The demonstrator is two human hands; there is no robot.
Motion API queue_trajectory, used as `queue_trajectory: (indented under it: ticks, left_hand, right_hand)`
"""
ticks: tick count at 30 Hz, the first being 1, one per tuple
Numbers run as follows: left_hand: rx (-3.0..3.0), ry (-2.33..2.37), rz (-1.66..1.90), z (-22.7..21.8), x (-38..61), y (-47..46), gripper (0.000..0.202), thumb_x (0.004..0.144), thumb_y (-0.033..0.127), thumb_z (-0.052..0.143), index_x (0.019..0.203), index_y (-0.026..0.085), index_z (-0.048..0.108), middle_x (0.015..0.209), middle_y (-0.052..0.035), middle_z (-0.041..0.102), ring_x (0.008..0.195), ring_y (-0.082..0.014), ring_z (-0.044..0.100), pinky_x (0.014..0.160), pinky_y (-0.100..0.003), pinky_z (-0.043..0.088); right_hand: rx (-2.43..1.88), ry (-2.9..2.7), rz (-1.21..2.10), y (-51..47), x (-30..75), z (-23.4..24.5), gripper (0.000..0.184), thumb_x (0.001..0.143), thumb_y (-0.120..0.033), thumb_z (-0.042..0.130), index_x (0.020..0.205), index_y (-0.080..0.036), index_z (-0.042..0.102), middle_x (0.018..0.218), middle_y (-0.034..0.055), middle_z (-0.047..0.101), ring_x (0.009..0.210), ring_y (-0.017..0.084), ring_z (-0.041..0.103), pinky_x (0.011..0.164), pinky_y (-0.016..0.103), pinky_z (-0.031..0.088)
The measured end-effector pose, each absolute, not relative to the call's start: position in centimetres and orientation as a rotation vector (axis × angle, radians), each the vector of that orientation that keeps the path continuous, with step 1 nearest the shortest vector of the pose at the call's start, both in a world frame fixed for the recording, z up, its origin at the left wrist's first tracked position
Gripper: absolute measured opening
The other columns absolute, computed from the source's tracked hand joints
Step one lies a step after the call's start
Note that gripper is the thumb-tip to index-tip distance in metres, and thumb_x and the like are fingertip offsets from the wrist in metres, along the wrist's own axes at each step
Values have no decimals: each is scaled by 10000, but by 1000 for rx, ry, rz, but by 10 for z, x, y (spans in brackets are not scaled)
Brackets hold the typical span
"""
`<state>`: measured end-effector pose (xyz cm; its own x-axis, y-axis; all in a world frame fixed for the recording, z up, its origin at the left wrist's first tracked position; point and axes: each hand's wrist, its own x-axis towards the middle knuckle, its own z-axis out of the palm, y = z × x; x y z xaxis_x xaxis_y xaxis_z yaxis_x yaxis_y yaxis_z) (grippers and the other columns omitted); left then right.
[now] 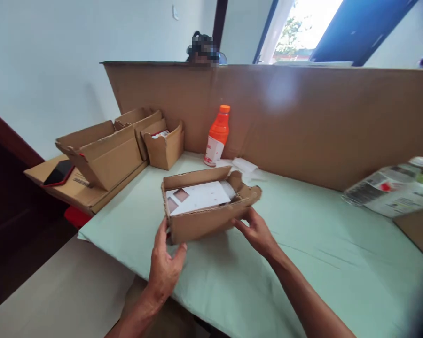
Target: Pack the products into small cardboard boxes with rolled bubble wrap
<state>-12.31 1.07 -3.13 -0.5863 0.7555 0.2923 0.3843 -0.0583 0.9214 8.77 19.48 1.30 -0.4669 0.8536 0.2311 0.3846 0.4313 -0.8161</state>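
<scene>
A small cardboard box sits open-topped on the tabletop, straight in front of me and near its front edge. Its long axis runs from my left to my right, with the right end turned a little away from me. Inside lies a white card with two brownish squares printed on it, and something clear is tucked beside the card at the right end.

Both of my hands are on the box, one at each end of its near wall. My left hand takes the near left corner between raised fingers and a spread thumb, a loose hold. My right hand has its fingers curled narrowly against the right end of that wall, just under a torn, bent flap. Neither hand is nearer than the other.

Beyond the box an orange bottle stands upright with crumpled white paper beside it, both apart from the box. To the far left is a stack of folded cartons, a smaller open carton and a dark phone lying flat. At the far right lies a plastic-wrapped packet. A tall cardboard screen walls off the back of the tabletop, and the top of another person's head shows above it. Nothing lies between my hands and the box.
</scene>
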Motion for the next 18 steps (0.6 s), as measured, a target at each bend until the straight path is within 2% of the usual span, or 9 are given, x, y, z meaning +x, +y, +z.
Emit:
queue_trajectory:
  ticks: [6, 11, 15, 18]
  left_hand:
    - [921, 2170, 1941, -29, -204, 19, 723, 865, 249, 618, 1531, 253, 337, 1426, -136, 552, 1321, -289, 551, 1102, -459, 470]
    - [784, 2168, 1978, -30, -248, 43, 796, 848, 239, 621, 1567, 265, 278, 1543, -144, 438, 1412, -307, 457, 1118, -474, 446]
    - [754, 2169, 1948, -35, -266, 59, 847, 835, 238, 633, 1583, 283, 238, 1605, -138, 352, 1477, -318, 359, 1118, -485, 441]
    - [765, 2166, 1947, -38, -276, 64, 863, 835, 237, 634, 1589, 292, 219, 1602, -137, 354, 1469, -315, 373, 1114, -485, 447]
  right_hand:
    - [-656, -2263, 1049, 249, -85, 13, 511, 823, -303, 589, 1301, -132, 530, 1296, 139, 655, 1119, 239, 622, 955, 370, 512]
    - [-706, -2312, 970, 267, -171, -4, 610, 952, -304, 433, 1538, -174, 324, 1496, 137, 522, 1298, 235, 546, 1027, 370, 481]
    - [-849, -2367, 814, 271, -198, -34, 646, 996, -333, 342, 1586, -107, 205, 1577, 199, 402, 1440, 277, 407, 1151, 436, 373]
    - [-888, -2451, 650, 269, -206, -51, 662, 1006, -311, 299, 1585, -36, 135, 1591, 254, 345, 1469, 317, 350, 1181, 485, 314]
